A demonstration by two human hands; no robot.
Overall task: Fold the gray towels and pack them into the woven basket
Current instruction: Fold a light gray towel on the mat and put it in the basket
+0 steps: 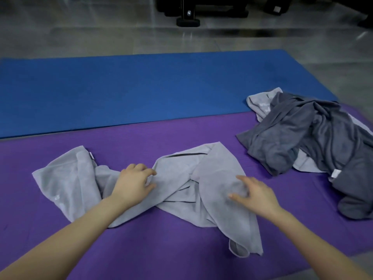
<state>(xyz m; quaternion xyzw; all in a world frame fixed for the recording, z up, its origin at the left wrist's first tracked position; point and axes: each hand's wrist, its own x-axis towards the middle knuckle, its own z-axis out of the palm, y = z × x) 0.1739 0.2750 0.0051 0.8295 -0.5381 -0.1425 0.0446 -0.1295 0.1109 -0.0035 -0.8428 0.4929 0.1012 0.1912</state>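
Gray towel (218, 168) under left grip (133, 184) and right grip (256, 195)

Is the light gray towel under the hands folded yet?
No, the light gray towel lies twisted and crumpled on the purple mat, with the left hand and right hand touching it.

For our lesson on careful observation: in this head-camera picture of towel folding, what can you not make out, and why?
Head view:
Woven basket: outside the frame.
Crumpled pile of dark gray towels: cut by the right edge; count unclear.
Small white logo on the rumpled light gray towel: too small to read.
Black equipment: cut by the top edge, blurred.
Left hand: curled fingers hide whether it pinches cloth.
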